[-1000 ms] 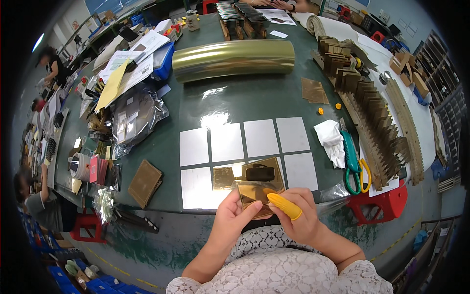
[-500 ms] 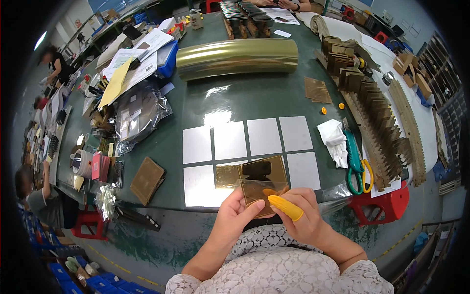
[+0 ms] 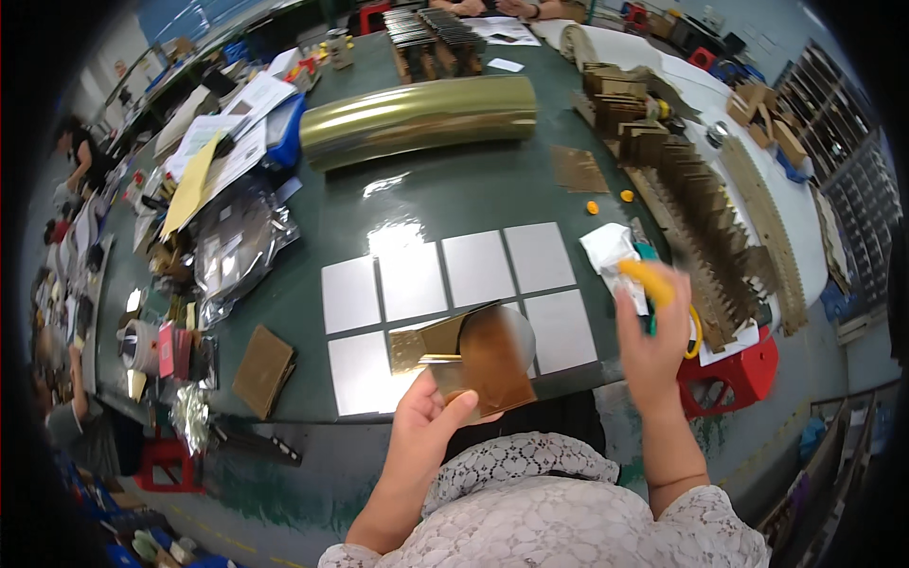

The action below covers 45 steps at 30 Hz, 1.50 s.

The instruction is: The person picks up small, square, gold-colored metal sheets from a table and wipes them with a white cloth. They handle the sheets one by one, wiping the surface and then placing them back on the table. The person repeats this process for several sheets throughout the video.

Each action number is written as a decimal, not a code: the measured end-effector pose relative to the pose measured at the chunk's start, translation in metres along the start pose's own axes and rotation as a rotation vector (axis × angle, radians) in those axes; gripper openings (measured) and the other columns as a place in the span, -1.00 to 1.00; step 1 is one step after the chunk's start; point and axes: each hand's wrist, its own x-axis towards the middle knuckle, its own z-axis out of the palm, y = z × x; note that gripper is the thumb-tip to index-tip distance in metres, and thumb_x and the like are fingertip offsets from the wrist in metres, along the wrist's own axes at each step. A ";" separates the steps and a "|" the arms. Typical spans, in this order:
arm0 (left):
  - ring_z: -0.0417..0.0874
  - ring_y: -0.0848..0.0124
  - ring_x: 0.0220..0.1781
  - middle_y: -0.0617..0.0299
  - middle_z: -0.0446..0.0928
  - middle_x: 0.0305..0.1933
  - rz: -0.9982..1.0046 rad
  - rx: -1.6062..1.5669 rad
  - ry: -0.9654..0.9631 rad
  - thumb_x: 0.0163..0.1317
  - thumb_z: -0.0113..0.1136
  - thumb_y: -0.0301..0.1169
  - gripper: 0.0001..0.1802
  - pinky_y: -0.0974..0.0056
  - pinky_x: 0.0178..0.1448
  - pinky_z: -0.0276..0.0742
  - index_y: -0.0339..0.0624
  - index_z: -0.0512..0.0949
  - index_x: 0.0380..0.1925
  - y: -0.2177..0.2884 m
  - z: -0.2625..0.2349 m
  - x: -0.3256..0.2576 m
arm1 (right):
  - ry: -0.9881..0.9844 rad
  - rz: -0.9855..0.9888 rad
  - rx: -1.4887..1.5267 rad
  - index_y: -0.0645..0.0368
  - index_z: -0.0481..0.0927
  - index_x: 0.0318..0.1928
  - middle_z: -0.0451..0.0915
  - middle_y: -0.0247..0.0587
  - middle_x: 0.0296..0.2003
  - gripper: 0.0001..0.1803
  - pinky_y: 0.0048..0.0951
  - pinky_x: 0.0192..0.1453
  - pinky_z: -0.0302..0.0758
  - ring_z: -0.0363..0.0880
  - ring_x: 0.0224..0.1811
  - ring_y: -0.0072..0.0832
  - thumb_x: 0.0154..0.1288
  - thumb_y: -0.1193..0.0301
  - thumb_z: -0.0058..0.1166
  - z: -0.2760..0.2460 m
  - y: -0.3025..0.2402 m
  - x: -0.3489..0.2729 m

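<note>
Near the table's front edge, my left hand [image 3: 434, 417] is closed on the lower left corner of a shiny brown-gold sheet [image 3: 500, 364], thumb on top. The sheet is tilted and reflects the surroundings. Off to the right, my right hand [image 3: 655, 336] is blurred by motion, with a yellow finger cot [image 3: 648, 282] on one finger. It hovers at a crumpled white cloth [image 3: 606, 244] and partly covers green-handled scissors [image 3: 647, 251]; whether it grips either is unclear. White rectangular sheets [image 3: 478, 268] lie in two rows, and a gold piece [image 3: 407, 348] rests on the near row.
A large gold film roll [image 3: 417, 118] lies across the table's far side. Brown stacked plates [image 3: 263, 371] sit left, toothed racks of brown plates [image 3: 691, 204] stand right. Two orange caps and a brown sheet [image 3: 579, 170] lie nearby. A red stool [image 3: 729, 377] stands at the right edge.
My right hand has left the sheet and moved right to the cloth and scissors. The sheet in my left hand has turned and tilted. The whole view has shifted slightly.
</note>
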 end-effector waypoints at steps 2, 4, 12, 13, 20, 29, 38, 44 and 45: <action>0.65 0.28 0.02 -0.02 0.55 0.04 -0.008 0.010 -0.021 0.27 0.07 -0.54 -0.57 0.18 0.02 0.67 -0.40 0.33 0.14 0.002 0.001 0.003 | -0.064 0.149 -0.128 0.34 0.50 -0.12 0.49 0.04 -0.12 -0.74 -0.18 0.00 0.36 0.41 -0.07 -0.06 0.18 0.53 0.18 -0.004 0.030 0.010; 0.65 0.27 0.02 -0.03 0.55 0.05 -0.001 0.013 -0.030 0.28 0.06 -0.53 -0.58 0.18 0.01 0.68 -0.39 0.34 0.13 0.000 0.001 0.005 | -0.222 0.198 -0.222 0.36 0.45 -0.16 0.48 0.09 -0.16 -0.70 -0.15 0.02 0.35 0.39 -0.05 -0.02 0.16 0.48 0.22 -0.004 0.053 0.008; 0.66 0.30 -0.01 -0.01 0.56 0.02 0.003 0.006 -0.028 0.27 0.09 -0.55 -0.59 0.18 -0.02 0.70 -0.40 0.34 0.12 -0.001 -0.004 0.002 | -0.295 0.345 -0.361 0.34 0.34 -0.19 0.39 0.15 -0.19 -0.58 -0.10 -0.02 0.35 0.38 -0.10 0.06 0.11 0.39 0.29 0.014 0.071 -0.006; 0.66 0.30 -0.02 -0.01 0.56 0.02 0.006 0.004 -0.026 0.27 0.09 -0.55 -0.59 0.17 -0.02 0.70 -0.41 0.34 0.12 -0.001 -0.004 0.002 | -0.303 0.365 -0.399 0.34 0.33 -0.19 0.39 0.15 -0.21 -0.58 -0.10 -0.03 0.35 0.39 -0.10 0.05 0.11 0.40 0.29 0.014 0.070 -0.008; 0.66 0.30 -0.02 0.00 0.55 0.02 0.008 0.019 -0.047 0.28 0.07 -0.58 -0.60 0.16 -0.02 0.70 -0.42 0.34 0.11 0.001 0.000 0.001 | -0.259 0.330 -0.400 0.29 0.38 -0.26 0.44 0.04 -0.32 -0.73 -0.13 -0.08 0.36 0.43 -0.19 0.00 0.16 0.46 0.21 0.015 0.078 -0.008; 0.66 0.30 -0.03 -0.02 0.55 0.02 -0.008 0.045 -0.076 0.29 0.05 -0.59 -0.61 0.18 -0.01 0.70 -0.45 0.33 0.12 -0.002 0.004 0.004 | -0.379 0.003 0.298 0.29 0.48 -0.27 0.43 -0.11 -0.39 -0.76 -0.26 -0.27 0.36 0.39 -0.36 -0.17 0.04 0.55 0.24 -0.013 -0.010 0.015; 0.66 0.32 -0.04 -0.02 0.56 0.00 -0.067 0.049 -0.127 0.26 0.06 -0.63 -0.60 0.20 -0.03 0.70 -0.48 0.34 0.11 0.002 0.006 0.002 | -0.488 -0.284 0.296 0.26 0.47 -0.32 0.40 -0.17 -0.40 -0.74 -0.28 -0.27 0.32 0.37 -0.37 -0.22 -0.03 0.57 0.30 -0.004 -0.017 0.017; 0.66 0.30 -0.04 -0.04 0.56 0.00 -0.094 0.041 -0.176 0.25 0.05 -0.64 -0.55 0.19 -0.06 0.72 -0.49 0.30 0.15 -0.001 0.000 0.000 | -0.405 -0.339 0.170 0.26 0.47 -0.32 0.39 -0.18 -0.39 -0.74 -0.27 -0.27 0.32 0.36 -0.35 -0.22 -0.02 0.57 0.27 0.005 -0.008 0.026; 0.66 0.30 -0.04 -0.04 0.56 0.00 -0.090 0.041 -0.172 0.25 0.05 -0.64 -0.54 0.19 -0.06 0.72 -0.49 0.29 0.16 -0.002 -0.001 0.000 | -0.398 -0.329 0.161 0.26 0.47 -0.32 0.40 -0.17 -0.39 -0.75 -0.27 -0.27 0.32 0.37 -0.35 -0.21 -0.01 0.57 0.27 0.005 -0.006 0.028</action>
